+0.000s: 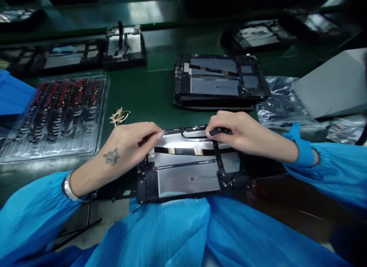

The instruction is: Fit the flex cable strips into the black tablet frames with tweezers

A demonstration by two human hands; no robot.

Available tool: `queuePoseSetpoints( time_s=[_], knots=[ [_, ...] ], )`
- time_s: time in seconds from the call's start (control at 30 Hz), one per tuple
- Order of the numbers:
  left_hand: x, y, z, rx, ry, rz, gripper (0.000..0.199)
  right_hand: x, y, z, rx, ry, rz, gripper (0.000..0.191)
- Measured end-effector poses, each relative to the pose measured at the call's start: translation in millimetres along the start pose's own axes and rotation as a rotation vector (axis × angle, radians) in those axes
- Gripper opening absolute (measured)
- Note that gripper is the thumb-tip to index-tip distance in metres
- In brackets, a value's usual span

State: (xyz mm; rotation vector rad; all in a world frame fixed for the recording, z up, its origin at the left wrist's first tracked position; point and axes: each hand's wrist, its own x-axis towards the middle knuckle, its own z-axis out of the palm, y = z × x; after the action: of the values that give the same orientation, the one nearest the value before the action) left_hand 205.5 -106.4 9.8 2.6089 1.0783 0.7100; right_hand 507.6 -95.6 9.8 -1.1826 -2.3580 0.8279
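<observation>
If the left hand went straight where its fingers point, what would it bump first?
The left hand would probably meet the thin black cable on the open device, but height is unclear.

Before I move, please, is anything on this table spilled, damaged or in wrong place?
One thing: thin beige strips lie tangled on the dark green tabletop, right of the clear plastic tray, like loose scraps. I see no spill or damage.

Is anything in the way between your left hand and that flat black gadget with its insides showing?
No, nothing visible is in the way. The left hand is right at the far edge of the open gadget. The little pale strips lie on the table beyond that hand, not between them.
</observation>
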Motion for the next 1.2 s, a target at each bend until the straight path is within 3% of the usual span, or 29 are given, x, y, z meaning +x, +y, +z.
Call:
queuePoseSetpoints(
  time_s=[0.2,0.43,0.63,0.97,1.2],
  knots=[
    [8.5,-8.0,16.0,-0.005,-0.084,0.147,0.006,2.2,14.9,-2.9,-0.016,-0.035,0.071,0.014],
    [7.4,-14.5,27.3,-0.095,-0.321,0.132,0.021,7.0,3.7,-8.5,-0.181,-0.183,0.182,0.019],
    [5.1,-17.2,32.3,-0.025,-0.303,0.233,0.024,9.5,2.8,-8.9,-0.242,-0.216,0.214,0.020],
    [10.0,-15.6,32.0,0.071,-0.336,0.290,0.024,11.0,1.8,-9.2,-0.251,-0.211,0.209,0.018],
    [14.4,-9.5,29.4,0.152,-0.335,0.327,0.022,10.8,1.7,-11.4,-0.228,-0.155,0.156,0.016]
  ],
)
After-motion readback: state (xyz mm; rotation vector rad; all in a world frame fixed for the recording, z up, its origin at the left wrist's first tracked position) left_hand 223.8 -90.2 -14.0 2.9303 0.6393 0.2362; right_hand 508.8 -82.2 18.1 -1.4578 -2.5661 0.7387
